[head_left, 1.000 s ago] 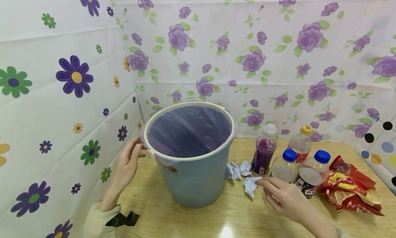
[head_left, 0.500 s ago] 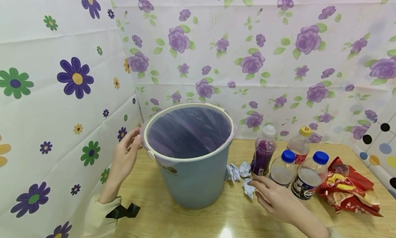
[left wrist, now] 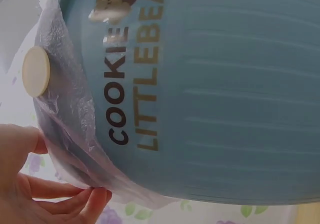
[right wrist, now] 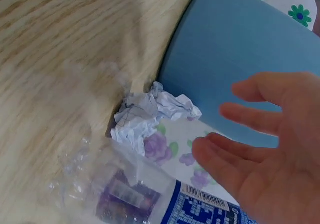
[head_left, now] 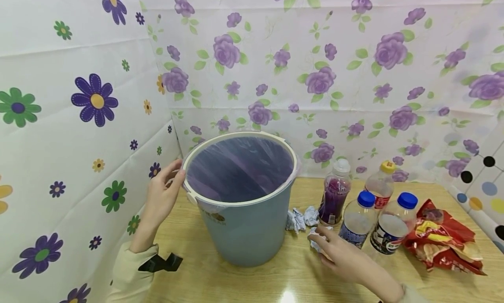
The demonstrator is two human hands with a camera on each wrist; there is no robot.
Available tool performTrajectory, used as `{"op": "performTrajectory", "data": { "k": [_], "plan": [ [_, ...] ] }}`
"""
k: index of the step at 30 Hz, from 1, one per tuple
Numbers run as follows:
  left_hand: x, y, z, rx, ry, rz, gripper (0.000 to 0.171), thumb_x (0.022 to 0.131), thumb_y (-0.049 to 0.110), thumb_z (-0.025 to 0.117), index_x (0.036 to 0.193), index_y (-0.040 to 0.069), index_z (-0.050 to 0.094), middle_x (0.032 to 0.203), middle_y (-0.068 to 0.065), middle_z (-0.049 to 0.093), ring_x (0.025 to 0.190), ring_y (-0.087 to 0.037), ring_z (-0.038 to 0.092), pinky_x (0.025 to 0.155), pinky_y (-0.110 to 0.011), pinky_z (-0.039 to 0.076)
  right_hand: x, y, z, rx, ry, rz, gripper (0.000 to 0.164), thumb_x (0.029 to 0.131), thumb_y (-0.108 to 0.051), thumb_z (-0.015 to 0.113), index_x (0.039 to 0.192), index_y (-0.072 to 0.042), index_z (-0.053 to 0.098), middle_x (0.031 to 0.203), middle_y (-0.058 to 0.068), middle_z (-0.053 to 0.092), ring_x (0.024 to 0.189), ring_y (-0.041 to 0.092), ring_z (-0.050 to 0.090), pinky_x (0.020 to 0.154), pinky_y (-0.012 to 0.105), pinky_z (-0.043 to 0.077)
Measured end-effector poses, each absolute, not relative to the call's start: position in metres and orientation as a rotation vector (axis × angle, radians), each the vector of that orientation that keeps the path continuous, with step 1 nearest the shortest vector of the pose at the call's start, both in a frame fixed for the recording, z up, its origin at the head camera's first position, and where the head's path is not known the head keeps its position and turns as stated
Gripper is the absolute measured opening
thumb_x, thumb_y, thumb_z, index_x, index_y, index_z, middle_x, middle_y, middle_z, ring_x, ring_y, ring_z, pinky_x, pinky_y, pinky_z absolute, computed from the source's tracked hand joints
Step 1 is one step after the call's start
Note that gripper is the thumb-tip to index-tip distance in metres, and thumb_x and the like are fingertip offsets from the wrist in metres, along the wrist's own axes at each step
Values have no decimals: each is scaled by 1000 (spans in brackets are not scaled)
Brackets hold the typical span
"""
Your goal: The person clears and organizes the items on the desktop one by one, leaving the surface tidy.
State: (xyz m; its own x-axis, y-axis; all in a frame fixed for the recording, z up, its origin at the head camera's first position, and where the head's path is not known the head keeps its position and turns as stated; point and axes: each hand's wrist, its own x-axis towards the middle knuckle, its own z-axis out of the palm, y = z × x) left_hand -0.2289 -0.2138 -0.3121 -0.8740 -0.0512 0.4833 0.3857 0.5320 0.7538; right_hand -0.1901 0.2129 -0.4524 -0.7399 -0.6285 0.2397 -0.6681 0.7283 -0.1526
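A blue-grey bin (head_left: 248, 235) with a cream rim and a clear plastic liner (left wrist: 70, 79) stands on the table. My left hand (head_left: 161, 198) touches its left rim, thumb and fingertips against the liner in the left wrist view. My right hand (head_left: 348, 257) reaches low over a crumpled paper ball (head_left: 314, 239), its fingers partly covering the ball in the head view. In the right wrist view the fingers (right wrist: 250, 116) are spread and loosely bent, with crumpled paper (right wrist: 142, 111) lying beyond them. More crumpled paper (head_left: 295, 220) lies beside the bin.
To the right stand a bottle of purple drink (head_left: 334, 198), a yellow-capped bottle (head_left: 379, 184) and two blue-capped bottles, one (head_left: 357, 220) close to my right hand. A red snack bag (head_left: 445, 239) lies at the far right. Flowered sheets (head_left: 275, 75) hang behind and left.
My right hand has moved left and slightly down over the nearest paper ball, covering more of it. My left hand has shifted slightly up along the bin's rim.
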Motion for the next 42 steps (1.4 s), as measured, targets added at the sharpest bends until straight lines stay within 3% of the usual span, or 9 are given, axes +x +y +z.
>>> {"op": "performTrajectory", "data": {
  "k": [5, 7, 8, 11, 15, 22, 29, 37, 42],
  "plan": [
    [-230, -212, -310, -243, -2339, -1314, 46, 101, 25, 50, 139, -2, 49, 133, -24, 56, 118, -34, 58, 106, -48, 45, -196, 208, -461, 1055, -2789, 355, 43, 90, -10, 64, 132, -5, 54, 127, 23, 53, 106, 34, 63, 83, 44, 58],
    [-231, -212, -310, -234, -2350, -1319, 47, 101, 25, 49, 139, -2, 48, 132, -25, 57, 117, -36, 58, 107, -54, 43, -198, 206, -464, 1048, -2777, 351, 43, 90, -9, 65, 131, -4, 55, 126, 24, 54, 106, 35, 63, 84, 46, 57],
    [-231, -212, -310, -227, -2358, -1317, 48, 101, 26, 49, 140, -2, 47, 132, -25, 57, 117, -35, 58, 107, -52, 43, -199, 205, -466, 1042, -2763, 344, 42, 89, -8, 65, 130, -4, 55, 125, 24, 55, 105, 36, 63, 84, 47, 57],
    [-233, -212, -311, -213, -2375, -1332, 48, 102, 26, 47, 141, -3, 46, 134, -25, 55, 119, -34, 57, 102, -25, 48, -202, 201, -472, 1018, -2712, 302, 42, 86, -4, 67, 127, -1, 57, 121, 26, 57, 103, 38, 63, 84, 48, 57],
    [-234, -212, -312, -218, -2373, -1369, 49, 102, 26, 47, 141, -5, 45, 137, -26, 52, 124, -34, 54, 85, 3, 38, -206, 197, -477, 972, -2663, 257, 42, 82, -2, 69, 122, 2, 59, 116, 26, 59, 98, 37, 63, 78, 46, 59],
    [-234, -213, -313, -212, -2368, -1389, 49, 102, 26, 47, 140, -4, 45, 137, -25, 53, 120, -29, 56, 83, 3, 39, -215, 195, -479, 961, -2739, 222, 35, 79, -1, 71, 113, 0, 61, 109, 22, 58, 95, 34, 62, 73, 45, 58],
    [-234, -213, -314, -204, -2358, -1381, 47, 102, 24, 48, 139, -4, 48, 132, -26, 57, 95, 16, 51, 81, 1, 43, -222, 195, -483, 1049, -2714, 245, 20, 75, 4, 68, 93, -3, 66, 89, 8, 58, 68, 16, 56, 52, 24, 48],
    [-235, -214, -315, -226, -2367, -1386, 48, 102, 25, 47, 140, -5, 46, 133, -26, 56, 94, 17, 49, 82, 1, 42, -218, 195, -482, 978, -2821, 181, 13, 79, 3, 69, 89, -1, 64, 106, 23, 59, 87, 36, 61, 68, 45, 57],
    [-234, -214, -315, -226, -2383, -1386, 49, 102, 26, 46, 141, -5, 44, 133, -26, 56, 100, 8, 53, 82, 1, 43, -216, 195, -485, 990, -2812, 138, 17, 74, 8, 69, 85, -3, 62, 93, 14, 54, 75, 26, 57, 61, 38, 52]
  ]
}}
